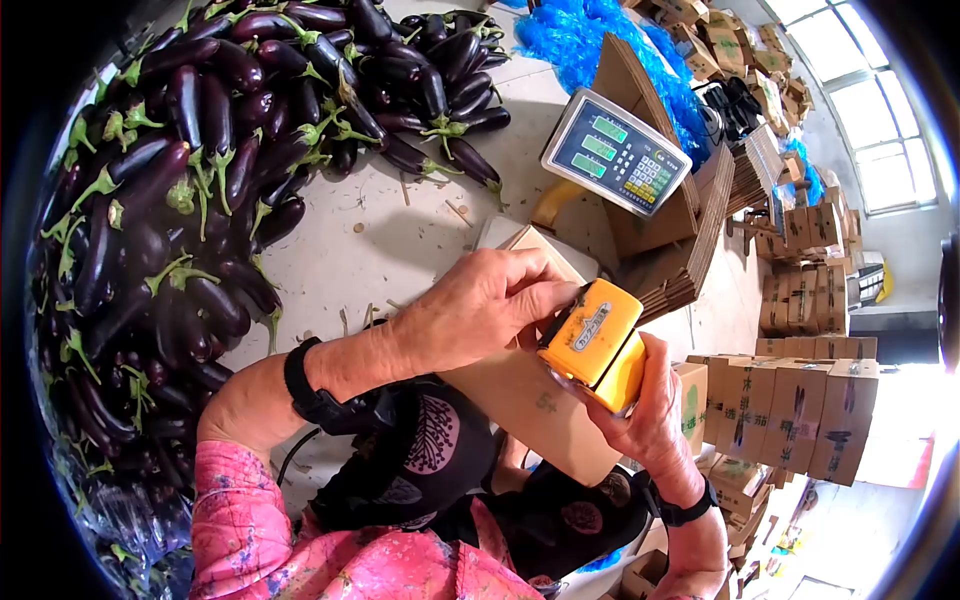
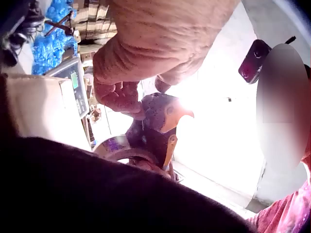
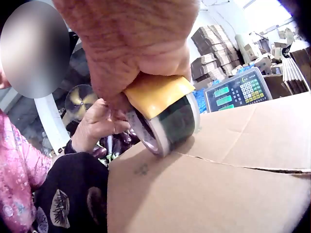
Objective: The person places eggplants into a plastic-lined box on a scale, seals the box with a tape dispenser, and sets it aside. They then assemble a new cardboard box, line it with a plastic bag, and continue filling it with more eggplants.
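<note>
A yellow tape dispenser [image 1: 612, 322] with a dark label is held up over a cardboard box [image 1: 525, 408]. My right hand [image 1: 648, 415] grips the dispenser from its right end. With thumb and fingertips, my left hand [image 1: 478, 302] pinches at the dispenser's dark front edge; I cannot tell whether a tape end lies between them. In the right wrist view, the tape roll [image 3: 177, 124] hangs under the yellow cover, close over the box top, where a seam [image 3: 257, 168] runs between the flaps. The left wrist view shows curled fingertips right at the dispenser's front.
A digital scale display [image 1: 616, 152] stands behind the box. Folded cardboard sheets [image 1: 690, 235] lean next to it, before blue plastic film [image 1: 600, 45]. Many eggplants [image 1: 215, 110] lie heaped at left. Packed cartons [image 1: 790, 410] are stacked at right.
</note>
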Available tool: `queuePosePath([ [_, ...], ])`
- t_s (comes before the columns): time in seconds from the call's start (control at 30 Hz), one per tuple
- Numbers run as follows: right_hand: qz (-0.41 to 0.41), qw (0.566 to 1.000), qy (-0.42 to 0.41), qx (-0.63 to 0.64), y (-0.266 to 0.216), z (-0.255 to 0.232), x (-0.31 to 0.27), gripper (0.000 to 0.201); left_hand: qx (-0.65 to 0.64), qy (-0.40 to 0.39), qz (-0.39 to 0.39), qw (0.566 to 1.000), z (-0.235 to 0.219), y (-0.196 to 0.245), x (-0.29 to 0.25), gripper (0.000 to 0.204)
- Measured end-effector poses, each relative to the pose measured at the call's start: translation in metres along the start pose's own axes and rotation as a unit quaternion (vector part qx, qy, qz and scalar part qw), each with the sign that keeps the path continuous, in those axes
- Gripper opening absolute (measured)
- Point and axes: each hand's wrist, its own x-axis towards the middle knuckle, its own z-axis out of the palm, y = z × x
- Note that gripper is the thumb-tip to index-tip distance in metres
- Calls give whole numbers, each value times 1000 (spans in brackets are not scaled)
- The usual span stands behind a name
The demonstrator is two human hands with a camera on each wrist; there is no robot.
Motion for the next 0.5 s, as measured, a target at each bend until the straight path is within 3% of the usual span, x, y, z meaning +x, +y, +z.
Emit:
queuePosePath([
  [0.17, -41, 997, 0, -70, -1, -2, 1, 68, -32, 22, -12, 999, 7, -9, 1, 22],
  [0.27, -2, 1000, 6, -25, -2, 2, -2, 65, 53, 36, 4, 998, 4, -8, 0, 18],
  [0.5, 1, 999, -10, -33, -9, 1, 4, 66, 94, 53, 36, 993, 2, -10, 3, 14],
])
